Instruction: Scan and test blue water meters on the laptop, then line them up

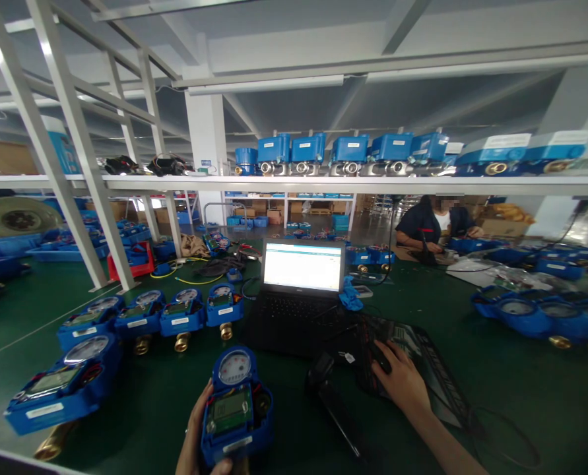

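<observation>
My left hand [195,429] grips a blue water meter [237,412] at the bench's front, fingers along its left side and thumb at its lower edge. The meter has a round dial on top and a small display on a green circuit board below. My right hand [403,379] is closed over a black computer mouse [380,357] on a dark patterned mouse pad [435,353]. Between my hands lies a black handheld scanner [336,409]. Behind it an open laptop [301,265] shows a bright, mostly white screen.
Several blue meters [182,313] with brass fittings line the left side; more blue meters [554,316] lie at right. A blue cloth [351,295] lies by the laptop. A shelf [294,183] carrying boxed valves crosses overhead. Another person [435,224] sits across the bench. Metal posts [83,158] stand left.
</observation>
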### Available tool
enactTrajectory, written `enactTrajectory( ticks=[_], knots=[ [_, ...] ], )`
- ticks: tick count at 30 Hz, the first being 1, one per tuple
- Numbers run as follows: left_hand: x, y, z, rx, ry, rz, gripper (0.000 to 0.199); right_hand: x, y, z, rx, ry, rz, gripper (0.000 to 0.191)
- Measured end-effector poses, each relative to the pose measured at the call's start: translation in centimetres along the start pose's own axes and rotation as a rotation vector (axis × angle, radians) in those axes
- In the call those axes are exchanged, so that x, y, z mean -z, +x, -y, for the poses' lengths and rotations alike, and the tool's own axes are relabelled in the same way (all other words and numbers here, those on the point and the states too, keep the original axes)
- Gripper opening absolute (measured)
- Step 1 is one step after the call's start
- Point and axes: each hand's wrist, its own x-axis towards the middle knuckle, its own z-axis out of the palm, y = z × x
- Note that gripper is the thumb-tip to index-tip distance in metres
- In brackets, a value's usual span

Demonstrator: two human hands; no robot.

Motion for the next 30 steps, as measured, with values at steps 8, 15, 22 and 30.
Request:
enactTrajectory(
  ticks=[8, 15, 22, 30],
  knots=[
    [0.6, 2.2, 1.2, 0.165, -0.342, -0.006, 0.086, 0.6, 0.0, 0.4, -0.052, -0.023, 0.041, 0.053],
    [0.1, 2.3, -0.9, 0.263, -0.354, -0.001, 0.085, -0.3, 0.0, -0.7, 0.003, -0.033, 0.006, 0.061],
    [-2.1, -0.9, -5.1, 0.265, -0.084, -0.093, 0.059, -1.2, -0.1, -1.4, 0.088, 0.000, -0.009, 0.048],
    [-2.9, -1.0, -5.8, 0.366, -0.131, -0.196, 0.055, -0.9, 0.1, -0.9, 0.045, -0.018, -0.009, 0.055]
  ],
)
